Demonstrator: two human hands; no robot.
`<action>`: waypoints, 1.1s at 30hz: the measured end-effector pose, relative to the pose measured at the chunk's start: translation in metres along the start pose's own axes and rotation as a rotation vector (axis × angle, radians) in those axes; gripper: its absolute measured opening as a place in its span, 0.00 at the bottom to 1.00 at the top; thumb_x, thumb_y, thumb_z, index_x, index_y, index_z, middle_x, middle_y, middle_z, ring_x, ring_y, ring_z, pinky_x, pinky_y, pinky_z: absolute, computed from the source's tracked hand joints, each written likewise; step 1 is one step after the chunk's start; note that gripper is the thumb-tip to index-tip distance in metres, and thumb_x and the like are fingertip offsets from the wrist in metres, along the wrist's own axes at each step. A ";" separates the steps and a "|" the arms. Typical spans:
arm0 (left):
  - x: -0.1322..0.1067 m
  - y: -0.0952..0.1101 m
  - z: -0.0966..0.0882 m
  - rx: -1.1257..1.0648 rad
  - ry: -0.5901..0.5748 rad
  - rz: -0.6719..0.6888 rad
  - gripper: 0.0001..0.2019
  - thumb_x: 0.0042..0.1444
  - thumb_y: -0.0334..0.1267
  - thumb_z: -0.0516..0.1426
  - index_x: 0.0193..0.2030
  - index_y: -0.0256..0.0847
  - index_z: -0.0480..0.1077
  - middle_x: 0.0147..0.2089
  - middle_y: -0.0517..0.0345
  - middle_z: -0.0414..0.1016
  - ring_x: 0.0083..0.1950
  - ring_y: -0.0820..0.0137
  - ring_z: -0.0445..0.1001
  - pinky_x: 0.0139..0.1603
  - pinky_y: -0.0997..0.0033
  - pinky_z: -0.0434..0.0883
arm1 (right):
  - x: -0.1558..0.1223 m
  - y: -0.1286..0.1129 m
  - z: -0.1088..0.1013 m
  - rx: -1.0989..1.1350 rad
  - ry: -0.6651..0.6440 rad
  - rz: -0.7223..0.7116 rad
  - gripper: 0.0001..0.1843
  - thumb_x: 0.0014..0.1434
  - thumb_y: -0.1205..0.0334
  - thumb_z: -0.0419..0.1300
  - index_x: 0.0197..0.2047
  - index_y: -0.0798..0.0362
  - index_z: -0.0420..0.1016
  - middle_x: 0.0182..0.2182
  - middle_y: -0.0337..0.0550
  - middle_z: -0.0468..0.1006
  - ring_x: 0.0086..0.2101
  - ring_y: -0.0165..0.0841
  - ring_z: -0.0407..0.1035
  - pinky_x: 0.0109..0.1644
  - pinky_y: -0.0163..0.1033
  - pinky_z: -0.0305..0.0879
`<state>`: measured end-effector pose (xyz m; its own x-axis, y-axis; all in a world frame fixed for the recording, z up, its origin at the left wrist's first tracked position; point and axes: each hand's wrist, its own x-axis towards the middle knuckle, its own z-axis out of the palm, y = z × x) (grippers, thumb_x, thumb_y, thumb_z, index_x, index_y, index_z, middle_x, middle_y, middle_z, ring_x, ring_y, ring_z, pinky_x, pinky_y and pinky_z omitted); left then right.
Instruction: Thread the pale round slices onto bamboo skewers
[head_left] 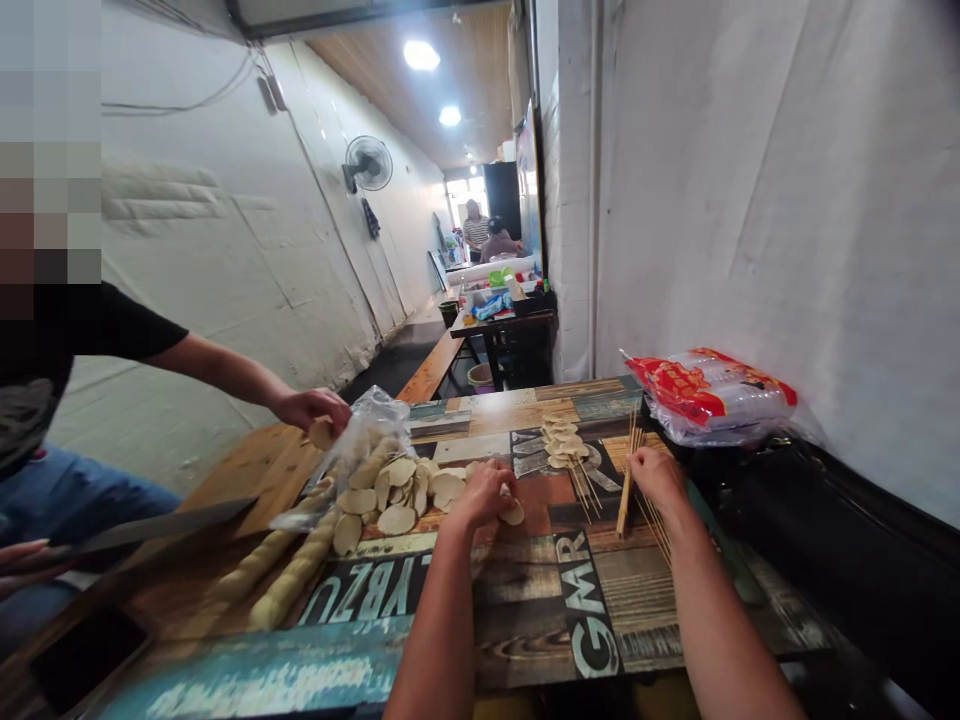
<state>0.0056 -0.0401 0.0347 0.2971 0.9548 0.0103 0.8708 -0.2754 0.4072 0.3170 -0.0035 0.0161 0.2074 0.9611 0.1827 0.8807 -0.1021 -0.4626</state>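
- Left hand (491,492): fingers curled in, a pale slice (512,513) held at the fingertips, above the patterned table (517,630).
- Right hand (660,478): fingers mostly closed, against a bundle of thin sticks (627,490); whether a stick is gripped cannot be told.
- More loose sticks (657,525) are seen near the right wrist.
- Skewered slices (564,440) are laid on the table between and beyond both hands, bare stick ends pointed nearer.
- Slice pile (397,495) is heaped just left of the left hand.
- Two long ridged rolls (296,572) are laid left of the pile, partly covered by a clear plastic bag (379,415).
- At far left, a slice (321,433) is held by a co-worker's hand (309,408) beside the bag; a long dark blade (184,522) is seen nearer.
- Red-and-clear package (712,390) and black bag (825,540) are placed at right.
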 end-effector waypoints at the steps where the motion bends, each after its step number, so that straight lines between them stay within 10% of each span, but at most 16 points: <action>1: 0.000 0.003 -0.001 -0.002 0.009 0.004 0.08 0.45 0.27 0.59 0.32 0.41 0.76 0.42 0.55 0.71 0.47 0.65 0.68 0.49 0.70 0.65 | 0.000 -0.001 0.000 0.030 0.000 -0.008 0.13 0.59 0.63 0.55 0.27 0.55 0.78 0.26 0.48 0.80 0.31 0.34 0.74 0.32 0.34 0.58; 10: -0.001 0.016 -0.008 -0.333 0.108 0.042 0.10 0.52 0.32 0.55 0.40 0.38 0.75 0.33 0.59 0.74 0.34 0.72 0.68 0.37 0.75 0.65 | -0.004 -0.013 0.001 0.425 -0.037 -0.024 0.17 0.65 0.58 0.43 0.36 0.52 0.71 0.18 0.36 0.76 0.16 0.29 0.67 0.24 0.32 0.59; 13: 0.001 0.038 0.000 -0.511 0.042 0.119 0.18 0.55 0.37 0.55 0.53 0.39 0.73 0.34 0.59 0.75 0.33 0.73 0.69 0.36 0.75 0.65 | -0.007 -0.019 -0.001 0.513 -0.071 -0.014 0.14 0.64 0.58 0.46 0.33 0.51 0.70 0.18 0.36 0.75 0.16 0.29 0.67 0.23 0.32 0.59; 17: 0.006 0.085 0.020 -0.493 0.029 0.253 0.15 0.56 0.34 0.51 0.44 0.39 0.78 0.42 0.54 0.78 0.42 0.69 0.73 0.46 0.72 0.67 | -0.009 -0.026 -0.001 0.588 -0.105 0.029 0.13 0.62 0.57 0.48 0.32 0.52 0.70 0.18 0.36 0.75 0.16 0.29 0.68 0.21 0.31 0.61; 26: 0.025 0.141 0.059 -0.199 0.072 -0.140 0.11 0.51 0.41 0.59 0.34 0.39 0.81 0.34 0.47 0.81 0.34 0.65 0.75 0.35 0.71 0.66 | -0.014 -0.030 -0.008 0.695 -0.005 0.032 0.14 0.61 0.56 0.49 0.26 0.50 0.68 0.14 0.35 0.73 0.13 0.29 0.66 0.20 0.32 0.60; 33: 0.036 0.156 0.066 -0.101 0.053 -0.166 0.10 0.51 0.40 0.58 0.32 0.41 0.82 0.35 0.42 0.81 0.36 0.61 0.78 0.35 0.69 0.66 | -0.011 -0.025 -0.003 0.669 0.020 -0.059 0.16 0.61 0.55 0.48 0.26 0.49 0.67 0.13 0.35 0.72 0.14 0.30 0.66 0.24 0.33 0.60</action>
<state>0.1784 -0.0557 0.0387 0.1292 0.9915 -0.0174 0.8615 -0.1035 0.4971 0.2937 -0.0123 0.0284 0.1800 0.9547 0.2371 0.4381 0.1380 -0.8883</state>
